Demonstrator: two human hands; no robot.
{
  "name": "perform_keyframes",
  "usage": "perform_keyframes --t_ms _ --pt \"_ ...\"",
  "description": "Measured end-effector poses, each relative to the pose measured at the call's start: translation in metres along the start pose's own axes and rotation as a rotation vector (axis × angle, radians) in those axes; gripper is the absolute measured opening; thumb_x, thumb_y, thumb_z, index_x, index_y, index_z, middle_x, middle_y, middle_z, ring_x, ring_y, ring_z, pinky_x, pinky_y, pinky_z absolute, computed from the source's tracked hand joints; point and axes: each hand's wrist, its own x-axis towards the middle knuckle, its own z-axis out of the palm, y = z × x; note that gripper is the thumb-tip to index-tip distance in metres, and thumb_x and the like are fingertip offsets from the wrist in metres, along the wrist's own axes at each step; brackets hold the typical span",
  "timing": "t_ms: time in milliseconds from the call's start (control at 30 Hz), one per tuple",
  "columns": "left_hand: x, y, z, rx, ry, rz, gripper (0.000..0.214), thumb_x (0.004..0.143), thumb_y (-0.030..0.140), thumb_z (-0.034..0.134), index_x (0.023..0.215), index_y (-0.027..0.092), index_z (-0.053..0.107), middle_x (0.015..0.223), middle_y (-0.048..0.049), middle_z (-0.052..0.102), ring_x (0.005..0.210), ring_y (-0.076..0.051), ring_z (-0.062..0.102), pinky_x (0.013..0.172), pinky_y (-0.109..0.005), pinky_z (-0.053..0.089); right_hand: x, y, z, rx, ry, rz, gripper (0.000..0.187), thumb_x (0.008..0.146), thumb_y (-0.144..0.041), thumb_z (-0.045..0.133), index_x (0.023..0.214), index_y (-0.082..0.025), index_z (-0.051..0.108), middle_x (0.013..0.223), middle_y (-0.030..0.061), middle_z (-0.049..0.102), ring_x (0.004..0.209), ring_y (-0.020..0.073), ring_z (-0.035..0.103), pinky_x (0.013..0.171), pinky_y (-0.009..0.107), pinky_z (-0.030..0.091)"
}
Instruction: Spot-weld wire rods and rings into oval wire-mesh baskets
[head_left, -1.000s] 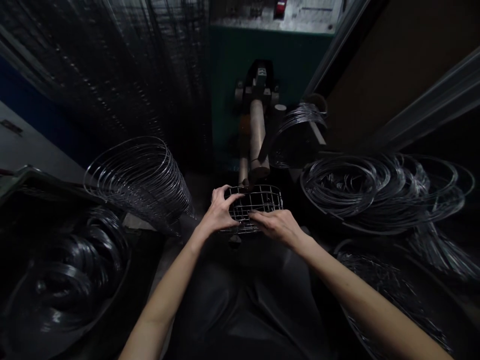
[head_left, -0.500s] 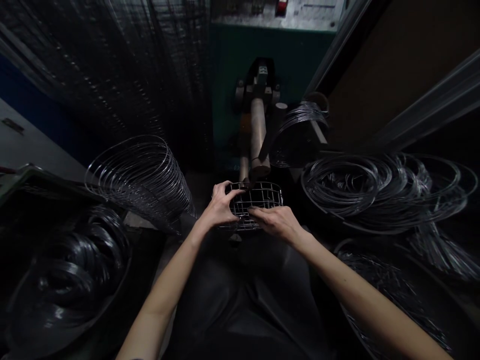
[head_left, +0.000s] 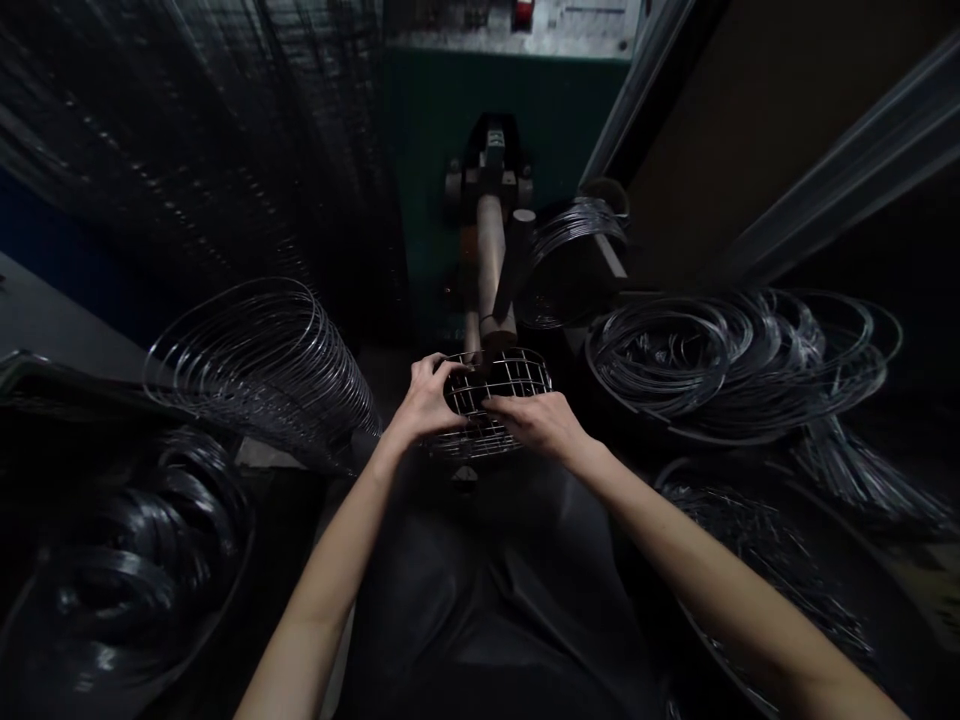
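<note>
A wire basket (head_left: 517, 375), round with an open grid of thin metal rods, sits under the metal arm (head_left: 492, 255) of a machine. My left hand (head_left: 427, 405) grips its left side, fingers over the far part of the grid and thumb stretched along the near part. From the right, my right hand (head_left: 544, 420) pinches at the near middle of the grid with fingers pressed together. Dim light hides the exact wires between the fingertips. A small pointed metal piece (head_left: 465, 478) shows just below the basket.
Left stands a stack of wire rings (head_left: 262, 360); below it are shiny wire coils (head_left: 150, 540). Right, a bin holds wire hoops (head_left: 675, 360), and a lower container holds short wires (head_left: 765, 550). The green machine body (head_left: 570, 110) rises behind, with a wire coil (head_left: 581, 235) beside its arm.
The whole view has shifted, so the machine and bins appear further left. The basket's grid looks turned and tilted under the arm, and my right hand sits closer to the far rim.
</note>
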Motion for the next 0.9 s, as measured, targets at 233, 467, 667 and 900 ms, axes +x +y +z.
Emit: perform_keyframes --t_ms 233,467,667,900 --pt "0.017 -0.011 -0.001 0.001 0.008 0.018 0.080 0.048 0.040 0.088 0.119 0.023 0.054 0.126 -0.0112 0.038 0.124 -0.034 0.035 0.107 -0.052 0.035 0.006 0.006 0.009 0.022 0.091 0.072 0.035 0.095 -0.033 0.048 0.128 -0.031 0.059 0.110 0.0019 0.071 0.080 0.0161 0.068 0.057 0.022 0.042" --pt "0.015 -0.012 0.003 -0.014 0.027 0.005 0.080 0.049 0.040 0.088 0.120 0.024 0.054 0.130 -0.0111 0.035 0.128 -0.035 0.031 0.108 -0.053 0.034 -0.030 0.008 -0.015 0.311 0.450 0.474 0.045 0.095 -0.040 0.040 0.133 -0.019 0.051 0.102 0.0102 0.070 0.080 0.0216 0.066 0.068 0.031 0.047" --pt "0.030 -0.017 -0.001 -0.021 0.043 -0.037 0.079 0.048 0.034 0.088 0.119 0.024 0.055 0.127 -0.0096 0.038 0.125 -0.033 0.035 0.109 -0.052 0.033 -0.047 0.016 -0.018 0.820 0.397 0.562 0.040 0.091 -0.048 0.043 0.106 -0.018 0.064 0.079 0.0046 0.065 0.073 0.0176 0.060 0.068 0.030 0.047" --pt "0.044 -0.022 -0.003 -0.020 0.061 -0.065 0.078 0.047 0.034 0.088 0.118 0.023 0.056 0.126 -0.0098 0.041 0.123 -0.031 0.038 0.109 -0.051 0.033 -0.058 0.020 -0.014 1.060 0.317 0.637 0.053 0.083 -0.065 0.048 0.067 -0.018 0.068 0.070 0.0051 0.065 0.068 0.0170 0.058 0.065 0.029 0.047"
